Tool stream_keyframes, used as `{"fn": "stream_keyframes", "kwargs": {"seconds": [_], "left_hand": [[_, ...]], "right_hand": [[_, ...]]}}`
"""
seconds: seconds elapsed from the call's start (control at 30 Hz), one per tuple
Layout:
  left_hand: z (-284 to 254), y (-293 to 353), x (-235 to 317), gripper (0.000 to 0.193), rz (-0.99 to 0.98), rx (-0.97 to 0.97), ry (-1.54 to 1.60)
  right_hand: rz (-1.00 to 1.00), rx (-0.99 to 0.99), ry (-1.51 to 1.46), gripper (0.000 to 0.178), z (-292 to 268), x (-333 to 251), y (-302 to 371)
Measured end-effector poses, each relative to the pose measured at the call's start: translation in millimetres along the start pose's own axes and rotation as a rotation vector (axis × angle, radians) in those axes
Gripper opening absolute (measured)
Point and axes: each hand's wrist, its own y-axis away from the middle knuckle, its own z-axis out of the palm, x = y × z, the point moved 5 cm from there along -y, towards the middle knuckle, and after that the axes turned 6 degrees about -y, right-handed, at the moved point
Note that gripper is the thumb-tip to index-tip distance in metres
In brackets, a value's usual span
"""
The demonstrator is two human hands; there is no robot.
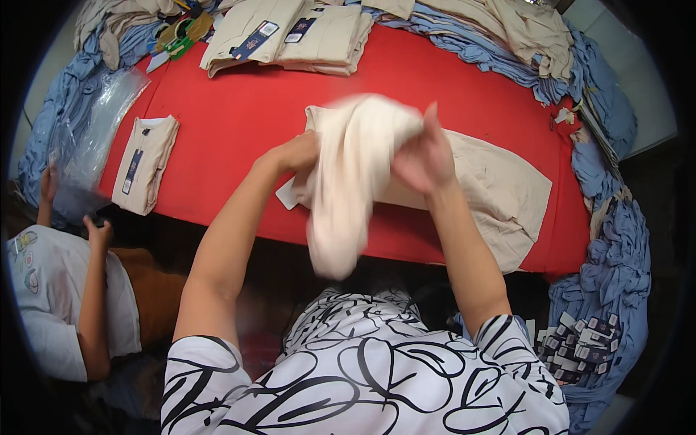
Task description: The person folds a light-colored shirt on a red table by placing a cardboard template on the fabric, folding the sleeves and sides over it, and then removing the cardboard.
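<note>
A cream garment (pixel 351 156), blurred by motion, hangs folded over in front of me, its loose end dropping past the table's near edge. My left hand (pixel 299 152) is at the garment's left side, fingers closed on the cloth and partly hidden by it. At the right side my right hand (pixel 426 156) is held up, palm turned inward and fingers apart, touching or close to the cloth. Another stretch of cream fabric (pixel 500 188) lies flat to the right on the red table (pixel 239 94). By my left wrist a white card (pixel 288 194) pokes out from under the garment.
A folded tagged garment (pixel 145 167) lies at the left, near clear plastic bags (pixel 98 130). Folded tagged garments (pixel 290 36) are stacked at the back beside a tape dispenser (pixel 180 40). Blue garments (pixel 605 275) and loose tags (pixel 580 348) sit right. A co-worker (pixel 72 290) is at left.
</note>
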Motion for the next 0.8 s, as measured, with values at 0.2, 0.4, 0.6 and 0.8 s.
{"fn": "stream_keyframes", "kwargs": {"seconds": [0.2, 0.4, 0.6, 0.8], "left_hand": [[-0.8, 14.0, 22.8, 0.065, -0.244, 0.079, 0.121], [33.1, 14.3, 32.4, 0.029, 0.033, 0.603, -0.447], [13.1, 5.5, 40.4, 0.023, 0.132, 0.485, -0.356], [42.7, 14.8, 65.2, 0.020, -0.145, 0.623, -0.615]], "right_hand": [[-0.004, 0.402, 0.481, 0.061, -32.3, -18.8, 33.1], [-0.423, 0.773, 2.012, 0.034, -49.3, -3.5, 213.3], [-0.546, 1.221, 2.253, 0.018, -108.5, -38.3, 352.0], [-0.518, 1.209, 1.806, 0.008, -102.5, -93.8, 372.9]]}}
